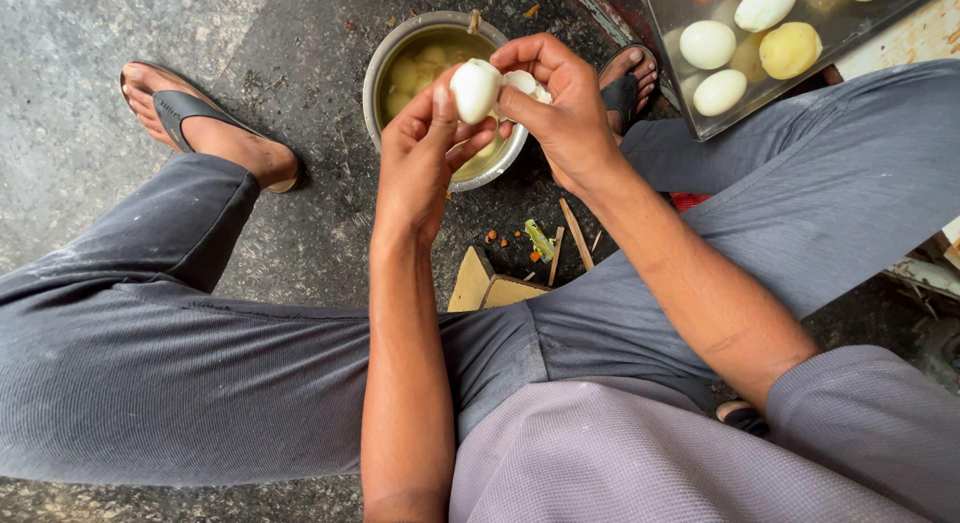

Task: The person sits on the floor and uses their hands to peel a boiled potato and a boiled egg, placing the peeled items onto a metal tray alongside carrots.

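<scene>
While both hands meet at upper centre, left hand (420, 148) clamps a white peeled boiled egg (474, 89); right hand (565, 108) pinches white shell pieces (522, 82) above a round steel bowl (385, 58).

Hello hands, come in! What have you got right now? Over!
Left hand grips white egg. Right hand pinches shell bits beside it. Both above metal bowl of water. Nothing blocking.

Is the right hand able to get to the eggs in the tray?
Probably yes: the tray of eggs lies open just beside the right hand, but that hand is busy on the egg.
</scene>
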